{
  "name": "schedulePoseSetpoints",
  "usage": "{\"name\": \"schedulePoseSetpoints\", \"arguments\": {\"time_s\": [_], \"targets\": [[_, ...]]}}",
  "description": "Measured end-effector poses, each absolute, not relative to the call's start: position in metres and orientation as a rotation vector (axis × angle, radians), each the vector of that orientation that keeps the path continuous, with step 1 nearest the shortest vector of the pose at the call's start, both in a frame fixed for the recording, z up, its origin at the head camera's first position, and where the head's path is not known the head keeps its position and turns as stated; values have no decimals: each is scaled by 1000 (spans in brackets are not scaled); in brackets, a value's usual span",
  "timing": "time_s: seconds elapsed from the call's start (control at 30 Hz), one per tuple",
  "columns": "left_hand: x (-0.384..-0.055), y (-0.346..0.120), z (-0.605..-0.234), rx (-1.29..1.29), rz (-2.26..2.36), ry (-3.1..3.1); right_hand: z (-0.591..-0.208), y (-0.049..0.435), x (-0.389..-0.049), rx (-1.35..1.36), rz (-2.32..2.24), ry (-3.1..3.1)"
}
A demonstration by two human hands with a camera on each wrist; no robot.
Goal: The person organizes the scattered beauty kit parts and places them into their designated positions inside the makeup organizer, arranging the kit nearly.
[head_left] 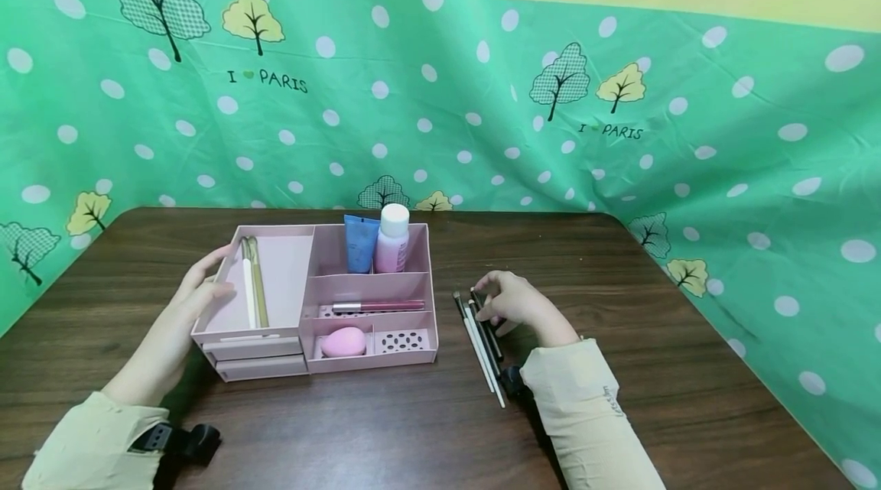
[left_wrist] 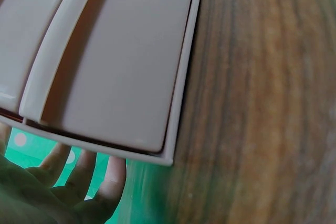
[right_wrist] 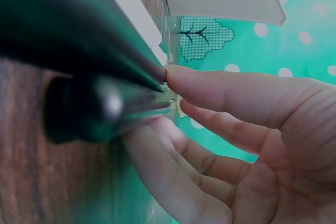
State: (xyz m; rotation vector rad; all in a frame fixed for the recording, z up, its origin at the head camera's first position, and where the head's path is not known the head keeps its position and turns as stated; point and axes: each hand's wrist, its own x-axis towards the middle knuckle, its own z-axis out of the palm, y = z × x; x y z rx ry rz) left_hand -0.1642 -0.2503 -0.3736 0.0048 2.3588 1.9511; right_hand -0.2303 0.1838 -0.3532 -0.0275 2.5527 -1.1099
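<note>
Left hand (head_left: 199, 287) rests flat against organizer (head_left: 271, 264) edge; right hand (head_left: 512, 303) apparently pinches brushes (head_left: 482, 345).

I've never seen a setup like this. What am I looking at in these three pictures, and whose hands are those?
No machine here: a person works with bare hands and wears three cameras. The wide picture comes from the head, looking down at a brown table. The other two come from the wrists, very close up.

On the table stands a pink organizer holding a blue tube, a pink bottle, a pink sponge and some sticks. The left hand rests with relaxed fingers against the organizer's left side. The right hand touches a bunch of thin makeup brushes lying beside the organizer; its wrist view shows fingertips on their dark handles. Whether it grips them yet is unclear.
</note>
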Motion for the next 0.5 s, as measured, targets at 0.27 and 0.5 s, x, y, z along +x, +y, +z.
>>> {"name": "schedulePoseSetpoints", "arguments": {"time_s": [0.27,0.5], "targets": [[-164,-250,-375,11,1960,2358,-353,182,-230,-34,-1088,2563],[-164,-250,-374,10,1957,2357,-351,180,-228,-56,-1074,2589]]}}
